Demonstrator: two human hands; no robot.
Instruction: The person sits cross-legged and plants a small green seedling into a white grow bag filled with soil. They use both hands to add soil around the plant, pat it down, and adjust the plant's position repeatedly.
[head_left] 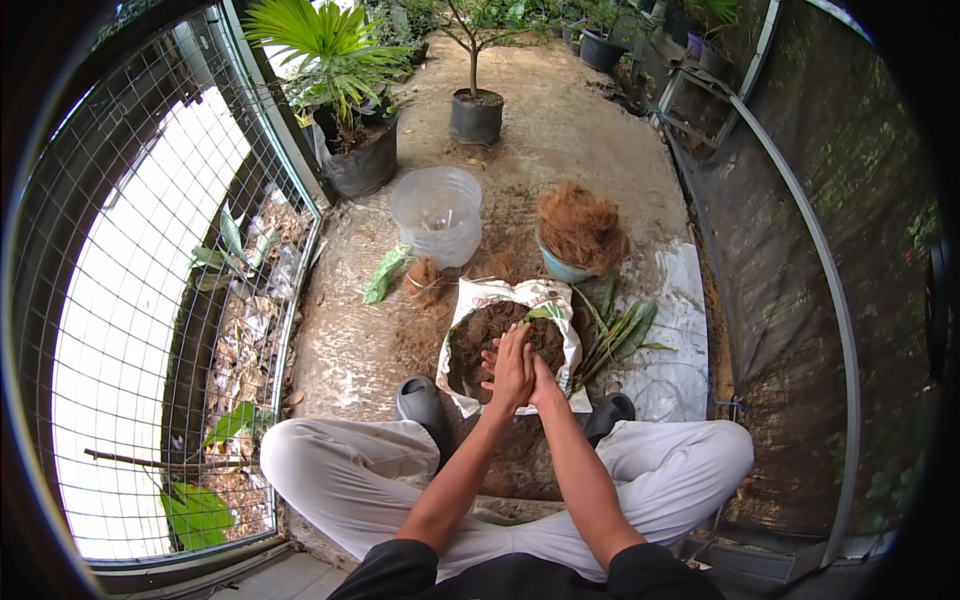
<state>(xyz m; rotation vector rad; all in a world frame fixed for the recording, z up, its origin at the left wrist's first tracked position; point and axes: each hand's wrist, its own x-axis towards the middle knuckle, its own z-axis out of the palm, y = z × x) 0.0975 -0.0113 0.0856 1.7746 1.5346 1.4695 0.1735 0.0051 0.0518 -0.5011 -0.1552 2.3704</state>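
My left hand (512,370) lies palm to palm against my right hand (543,381), over a white sack (466,402) with its top rolled open. Fingers of both hands are stretched out; the left covers much of the right, and whether anything sits between the palms is hidden. Inside the sack is dark brown, fibrous soil (470,350). A small green leaf (546,313) shows just beyond my fingertips, at the sack's far side.
Beyond the sack stand a clear plastic tub (437,225) and a light-blue pot (562,268) heaped with brown coir fibre (583,228). Long cut leaves (618,332) lie to the right. Potted plants (360,160) stand farther off; wire mesh (150,300) borders the left, dark netting (790,270) the right.
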